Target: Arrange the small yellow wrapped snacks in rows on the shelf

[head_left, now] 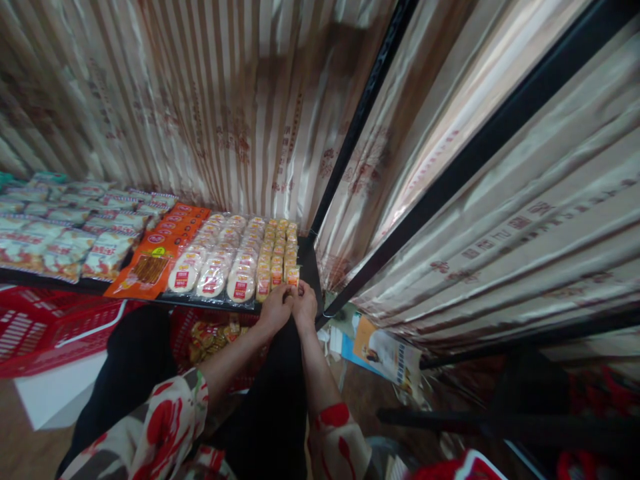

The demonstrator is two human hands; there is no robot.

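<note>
Black shelf [313,270], curtain behind; at its right end, left hand [278,307] and right hand [305,305] pinch small yellow packet [291,275].

Shop, as I see it: packaged snacks [243,260] in tight rows on black shelf [311,267]; red shopping baskets [65,333] below.

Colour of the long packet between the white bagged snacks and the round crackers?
Orange, clearest in the head view.
</note>
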